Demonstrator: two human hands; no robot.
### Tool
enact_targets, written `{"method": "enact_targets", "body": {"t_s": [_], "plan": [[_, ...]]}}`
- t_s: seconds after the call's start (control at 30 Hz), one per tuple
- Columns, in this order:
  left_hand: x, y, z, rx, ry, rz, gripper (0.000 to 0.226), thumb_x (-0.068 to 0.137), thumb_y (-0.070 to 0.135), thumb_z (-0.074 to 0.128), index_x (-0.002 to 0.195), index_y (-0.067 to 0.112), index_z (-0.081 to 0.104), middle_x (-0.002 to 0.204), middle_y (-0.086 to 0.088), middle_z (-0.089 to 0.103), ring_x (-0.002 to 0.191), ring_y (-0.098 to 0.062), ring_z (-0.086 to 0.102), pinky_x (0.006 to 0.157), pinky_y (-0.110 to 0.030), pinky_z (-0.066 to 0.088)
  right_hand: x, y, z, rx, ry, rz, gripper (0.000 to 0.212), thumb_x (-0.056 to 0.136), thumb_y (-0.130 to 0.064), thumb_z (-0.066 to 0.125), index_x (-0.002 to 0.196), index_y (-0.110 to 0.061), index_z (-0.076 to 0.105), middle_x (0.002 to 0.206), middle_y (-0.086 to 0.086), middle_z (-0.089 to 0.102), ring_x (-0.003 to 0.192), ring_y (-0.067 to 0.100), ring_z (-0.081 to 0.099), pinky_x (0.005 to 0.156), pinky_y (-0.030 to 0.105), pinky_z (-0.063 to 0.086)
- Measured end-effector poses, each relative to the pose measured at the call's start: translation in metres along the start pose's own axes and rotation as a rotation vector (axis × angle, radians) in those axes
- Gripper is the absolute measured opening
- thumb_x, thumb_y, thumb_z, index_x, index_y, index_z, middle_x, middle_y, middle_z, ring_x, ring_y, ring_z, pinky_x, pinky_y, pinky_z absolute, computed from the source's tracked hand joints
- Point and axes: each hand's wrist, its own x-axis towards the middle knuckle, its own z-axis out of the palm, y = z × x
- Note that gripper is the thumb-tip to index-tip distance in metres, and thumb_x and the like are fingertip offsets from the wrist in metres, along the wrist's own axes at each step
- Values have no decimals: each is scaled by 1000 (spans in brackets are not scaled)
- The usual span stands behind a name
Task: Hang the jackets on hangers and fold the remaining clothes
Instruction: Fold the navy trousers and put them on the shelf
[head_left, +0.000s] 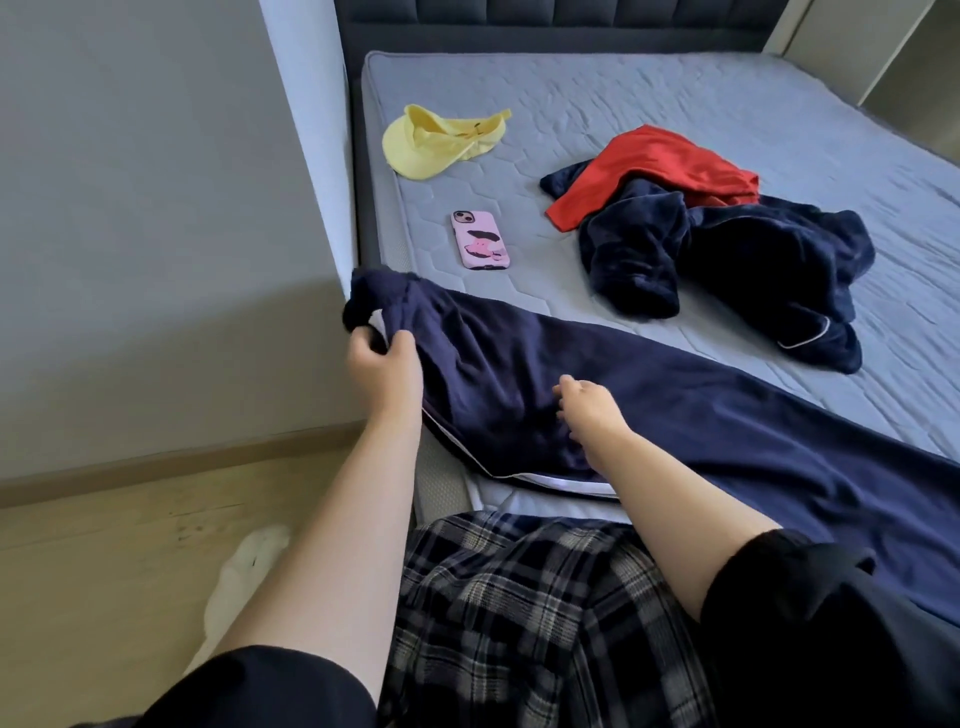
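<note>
Grips bunched end of navy trousers (649, 410) with left hand (387, 364) at mattress (675, 98) near corner; rests right hand (592, 405) spread-fingered on cloth. Looks soft, light, floppy; best held by ends.

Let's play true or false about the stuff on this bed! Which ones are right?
1. The left hand grips the long navy garment. True.
2. The pink phone lies on the floor. False: it lies on the mattress.
3. The red garment lies on the dark blue pile. True.
4. The right hand holds a hanger. False: it rests on that garment, holding nothing.
5. The yellow hat covers the phone. False: they lie apart.
</note>
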Motion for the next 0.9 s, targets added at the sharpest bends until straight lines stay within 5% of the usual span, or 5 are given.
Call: {"method": "enact_targets", "body": {"t_s": [0.17, 0.3, 0.5, 0.7, 0.9], "plan": [[-59, 28, 32, 297, -474, 605, 17, 73, 5, 61, 76, 15, 48, 75, 3, 49, 64, -9, 43, 59, -15, 33, 2, 10, -59, 713, 14, 172, 37, 101, -35, 34, 97, -8, 59, 98, 11, 60, 98, 25, 59, 87, 38, 42], [-90, 17, 51, 597, -1199, 536, 26, 79, 14, 63, 103, 24, 67, 104, 12, 65, 94, 1, 53, 77, -2, 34, 4, 36, -114, 991, 4, 197, 50, 98, -51, 31, 99, -9, 58, 99, 11, 64, 83, 24, 66, 70, 32, 48], [-74, -18, 53, 552, -670, 442, 28, 83, 1, 56, 108, 8, 69, 115, -10, 64, 110, -25, 56, 95, -22, 37, 14, 84, -137, 839, -78, 330, 63, 86, -64, 48, 114, -8, 54, 90, 11, 66, 74, 24, 64, 59, 28, 50], [-64, -43, 66, 524, -719, -210, 52, 83, 38, 68, 124, 11, 52, 123, -5, 61, 111, -24, 58, 95, -35, 46, 26, 76, -120, 568, -54, 172, 14, 88, -12, 64, 100, -6, 62, 77, 10, 69, 61, 22, 68, 53, 29, 55], [-57, -45, 75, 416, -764, -485, 51, 76, 16, 77, 122, 4, 58, 116, -13, 65, 105, -30, 62, 98, -43, 47, 24, 96, -99, 496, 59, 159, 25, 89, 1, 61, 112, -4, 54, 102, 18, 64, 83, 28, 64, 77, 42, 54]]}}
